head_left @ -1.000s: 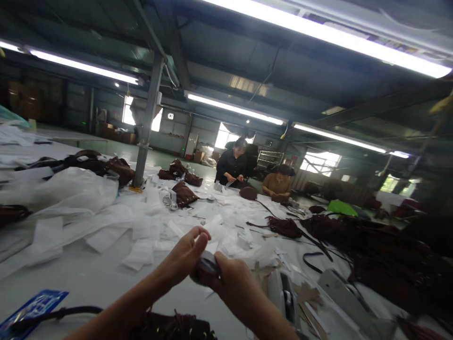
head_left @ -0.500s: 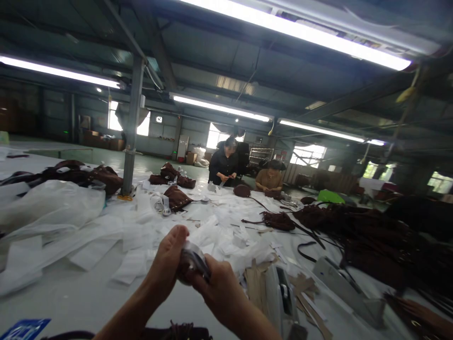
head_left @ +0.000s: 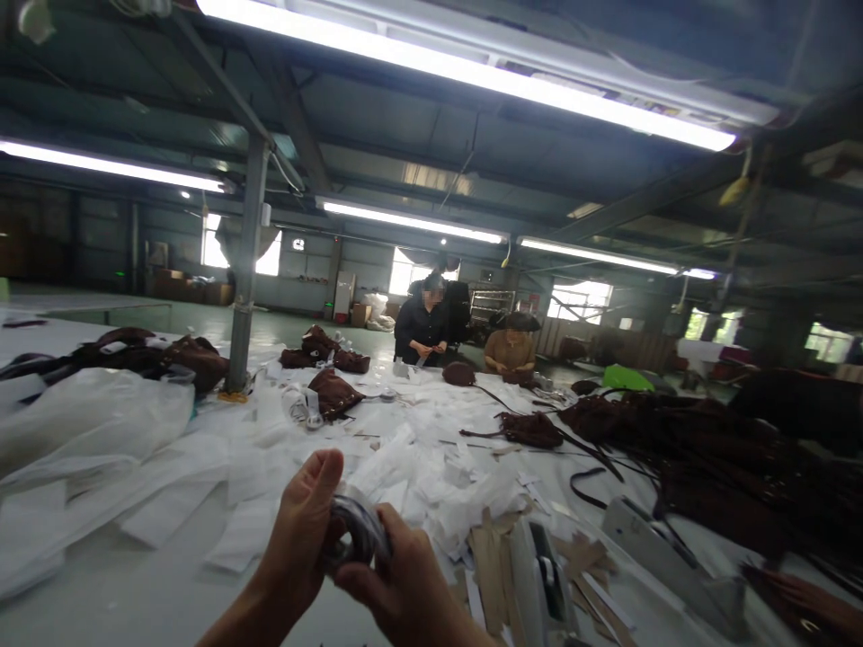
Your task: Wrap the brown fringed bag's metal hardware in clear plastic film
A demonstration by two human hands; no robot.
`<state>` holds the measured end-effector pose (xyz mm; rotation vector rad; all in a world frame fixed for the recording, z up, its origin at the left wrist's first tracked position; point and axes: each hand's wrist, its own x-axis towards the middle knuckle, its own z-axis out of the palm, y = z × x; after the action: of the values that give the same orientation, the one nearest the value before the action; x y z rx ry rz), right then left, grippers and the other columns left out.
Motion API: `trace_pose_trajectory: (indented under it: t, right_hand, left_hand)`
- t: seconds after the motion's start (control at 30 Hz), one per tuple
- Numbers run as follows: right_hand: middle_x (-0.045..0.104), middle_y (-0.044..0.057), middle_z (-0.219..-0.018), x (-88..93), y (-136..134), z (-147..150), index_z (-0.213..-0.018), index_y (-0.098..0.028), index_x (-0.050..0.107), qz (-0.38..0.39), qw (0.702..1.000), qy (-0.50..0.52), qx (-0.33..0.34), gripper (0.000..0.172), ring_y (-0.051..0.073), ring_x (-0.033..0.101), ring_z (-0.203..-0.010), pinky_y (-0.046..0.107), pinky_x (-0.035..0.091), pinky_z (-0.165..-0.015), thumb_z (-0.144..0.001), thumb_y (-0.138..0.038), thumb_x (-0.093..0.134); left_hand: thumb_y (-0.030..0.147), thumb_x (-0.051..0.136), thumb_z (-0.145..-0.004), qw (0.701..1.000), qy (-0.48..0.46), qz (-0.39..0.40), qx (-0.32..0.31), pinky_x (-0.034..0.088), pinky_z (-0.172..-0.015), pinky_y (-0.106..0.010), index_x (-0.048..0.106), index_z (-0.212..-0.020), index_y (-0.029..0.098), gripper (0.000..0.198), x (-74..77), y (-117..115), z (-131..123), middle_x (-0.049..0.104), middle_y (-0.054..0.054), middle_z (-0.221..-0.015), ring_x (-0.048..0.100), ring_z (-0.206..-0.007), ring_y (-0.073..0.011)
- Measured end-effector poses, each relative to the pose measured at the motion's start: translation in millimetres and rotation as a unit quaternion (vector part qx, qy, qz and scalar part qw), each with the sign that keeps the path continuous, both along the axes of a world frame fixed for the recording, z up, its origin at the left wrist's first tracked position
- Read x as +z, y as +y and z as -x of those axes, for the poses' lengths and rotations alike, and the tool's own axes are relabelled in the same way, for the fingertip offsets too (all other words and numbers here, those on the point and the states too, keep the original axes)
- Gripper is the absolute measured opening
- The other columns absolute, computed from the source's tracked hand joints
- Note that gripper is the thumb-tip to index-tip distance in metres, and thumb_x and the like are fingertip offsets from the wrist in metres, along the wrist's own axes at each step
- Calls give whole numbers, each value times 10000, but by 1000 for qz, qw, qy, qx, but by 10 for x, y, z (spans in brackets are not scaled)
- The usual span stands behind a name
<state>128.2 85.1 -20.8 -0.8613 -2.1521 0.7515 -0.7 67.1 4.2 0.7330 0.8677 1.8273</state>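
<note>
A roll of clear tape point(head_left: 369, 523) is held up between my two hands, above the near part of the white table. My left hand point(head_left: 303, 521) grips its left side with the thumb pointing up. On the other side, my right hand point(head_left: 411, 571) has its fingers closed round the rim, the thumb low by the roll's core. To the right of my hands stands a grey tape dispenser point(head_left: 543, 575), with strips of brown card point(head_left: 492, 566) beside it. Blur hides whether a tape end is loose.
Crumpled white paper point(head_left: 404, 467) and plastic wrap point(head_left: 101, 422) cover much of the table. Dark brown bags point(head_left: 333, 394) lie about, with a large pile point(head_left: 647, 440) at right. A second dispenser point(head_left: 664, 548) and a post point(head_left: 248, 270) stand here. Two people point(head_left: 423, 323) work across the table.
My hands and the tape roll have moved slightly left and down in view. The roll has turned so its open core shows more. The camera view has shifted a little.
</note>
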Motion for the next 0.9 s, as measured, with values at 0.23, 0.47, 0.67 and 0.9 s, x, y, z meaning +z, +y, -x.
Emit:
trace_pose_trajectory:
  t: [0.23,0.47,0.67,0.9]
  right_hand:
    - [676,40,-688,-77,141,-161,-929,-183,574,-87,976,-192,-60,205,193,615,-609,235,280,-488,-766,-302,610]
    - [690,-12,-746,120,86,-263,-873,-224,653,-78,987,-142,11,170,143,595,-632,219,295,-515,-730,-303,700]
    - [499,-61,-600,-34,130,-129,-755,-178,529,16,999,31,-28,277,87,415,-552,206,290,-500,-775,-432,638]
    - [614,-8,-688,-214,252,-387,-952,-187,609,-34,992,-119,-2,198,141,540,-613,220,331,-537,-771,-246,557]
  left_hand:
    - [723,529,-730,980,186,13,-68,304,-381,-173,529,-882,197,547,-221,38,-43,462,70,-503,414,-420,-101]
    - [529,669,-741,940,310,-22,-143,232,-381,-146,516,-808,188,379,-178,46,-11,467,79,-454,359,-388,-66]
    - [550,734,-672,998,-53,30,-3,246,-325,-139,402,-747,228,469,-181,231,-145,369,126,-445,330,-330,-57]
    - [597,638,-726,947,279,24,-158,304,-384,-172,557,-829,189,429,-416,266,-146,517,63,-487,445,-396,-100]
